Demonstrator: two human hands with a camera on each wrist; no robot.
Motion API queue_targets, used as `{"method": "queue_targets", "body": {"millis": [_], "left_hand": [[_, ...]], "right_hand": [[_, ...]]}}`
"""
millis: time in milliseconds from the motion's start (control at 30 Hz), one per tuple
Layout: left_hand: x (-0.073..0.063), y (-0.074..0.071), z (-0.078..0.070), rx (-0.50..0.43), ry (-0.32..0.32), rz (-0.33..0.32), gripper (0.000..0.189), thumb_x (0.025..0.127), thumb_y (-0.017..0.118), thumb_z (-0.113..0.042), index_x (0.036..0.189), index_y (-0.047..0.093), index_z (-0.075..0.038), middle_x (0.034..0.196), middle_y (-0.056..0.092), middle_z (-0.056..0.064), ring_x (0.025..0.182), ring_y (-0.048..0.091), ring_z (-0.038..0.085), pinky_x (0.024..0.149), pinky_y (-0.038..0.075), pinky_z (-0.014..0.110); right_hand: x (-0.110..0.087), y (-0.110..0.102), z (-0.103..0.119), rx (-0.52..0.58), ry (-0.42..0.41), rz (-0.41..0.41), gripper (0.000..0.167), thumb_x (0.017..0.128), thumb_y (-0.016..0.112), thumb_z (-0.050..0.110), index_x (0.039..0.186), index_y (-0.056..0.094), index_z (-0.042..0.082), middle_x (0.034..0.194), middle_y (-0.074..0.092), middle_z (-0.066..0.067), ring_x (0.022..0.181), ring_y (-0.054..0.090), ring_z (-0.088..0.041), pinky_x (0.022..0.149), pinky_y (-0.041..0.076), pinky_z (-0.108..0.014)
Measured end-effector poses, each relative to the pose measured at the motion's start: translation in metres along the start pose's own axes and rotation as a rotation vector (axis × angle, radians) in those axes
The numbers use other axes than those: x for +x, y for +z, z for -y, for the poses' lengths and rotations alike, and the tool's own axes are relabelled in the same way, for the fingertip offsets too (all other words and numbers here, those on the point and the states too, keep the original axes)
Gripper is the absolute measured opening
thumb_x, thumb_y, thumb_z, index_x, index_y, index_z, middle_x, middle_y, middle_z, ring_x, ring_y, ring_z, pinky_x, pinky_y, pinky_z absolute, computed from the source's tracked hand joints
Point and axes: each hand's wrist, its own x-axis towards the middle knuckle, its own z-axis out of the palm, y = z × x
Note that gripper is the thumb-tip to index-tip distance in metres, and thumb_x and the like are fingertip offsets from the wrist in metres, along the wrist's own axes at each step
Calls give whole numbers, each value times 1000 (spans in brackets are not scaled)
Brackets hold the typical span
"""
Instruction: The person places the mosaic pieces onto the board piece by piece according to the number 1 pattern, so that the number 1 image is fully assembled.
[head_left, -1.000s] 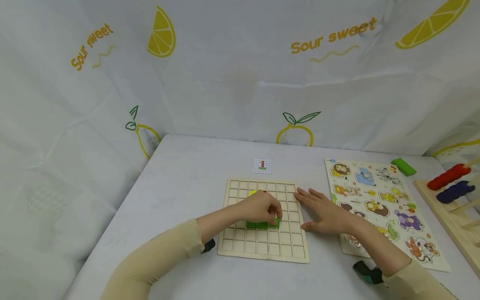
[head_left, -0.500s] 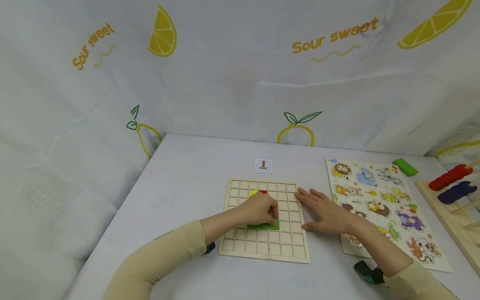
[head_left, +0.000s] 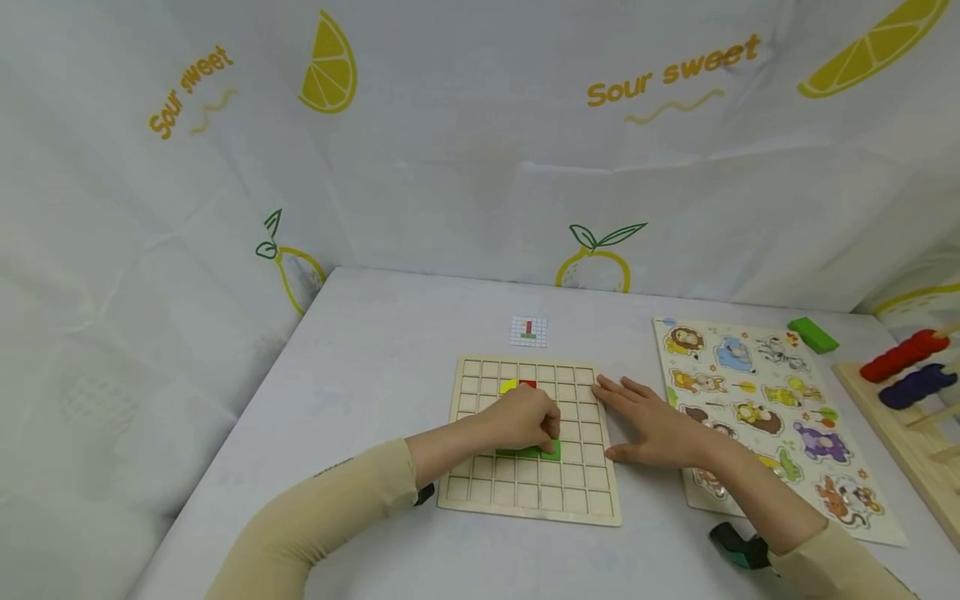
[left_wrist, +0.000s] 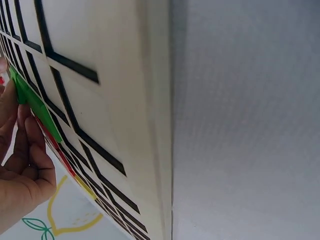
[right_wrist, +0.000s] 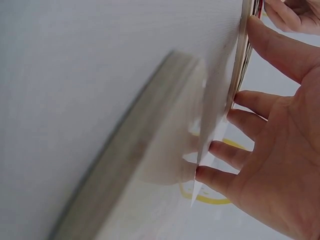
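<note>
A square wooden grid board (head_left: 506,515) lies on the table. My left hand (head_left: 521,419) reaches over its middle and pinches a small green square tile (head_left: 553,454) at the right end of a green strip (head_left: 516,453). In the left wrist view this tile (left_wrist: 21,91) sits tilted up from the board between thumb and fingers. A yellow tile (head_left: 508,386) and a red tile (head_left: 527,384) show beyond the hand, which covers part of the grid. My right hand (head_left: 651,427) rests with spread fingers against the board's right edge.
Behind the board lies a small pattern card (head_left: 528,332) with coloured squares. To the right are an animal puzzle board (head_left: 780,417), a green block (head_left: 813,335) and a wooden bead frame (head_left: 896,417) with red and blue beads. A patterned white cloth (head_left: 450,167) hangs behind the table.
The green tile at my left fingertips has shifted and turned slightly at the end of the strip. My right hand keeps its place at the board's edge.
</note>
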Motion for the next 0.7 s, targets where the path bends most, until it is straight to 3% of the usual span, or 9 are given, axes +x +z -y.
{"method": "queue_targets", "body": {"millis": [500, 600, 700], "left_hand": [[0, 2, 4, 37, 19, -20, 19, 78, 83, -24, 74, 66, -17, 65, 60, -10, 62, 50, 0, 60, 40, 12], [-3, -2, 6, 30, 35, -58, 18, 80, 82, -26, 83, 67, -16, 71, 61, -9, 65, 51, 1, 63, 41, 13], [-11, -9, 11, 49, 30, -146, 22, 85, 77, -28, 100, 69, -14, 86, 67, -5, 77, 58, 5, 73, 47, 18]], "right_hand": [[1, 0, 2, 7, 43, 28, 87, 85, 73, 44, 153, 33, 10, 162, 27, -18, 146, 20, -55, 108, 29, -73], [1, -1, 2, 6, 35, 29, 87, 85, 73, 45, 153, 34, 9, 162, 28, -19, 145, 20, -56, 107, 29, -73], [2, -2, 3, 2, 38, 44, 88, 85, 72, 47, 154, 33, 9, 162, 27, -18, 146, 20, -55, 107, 29, -72]]}}
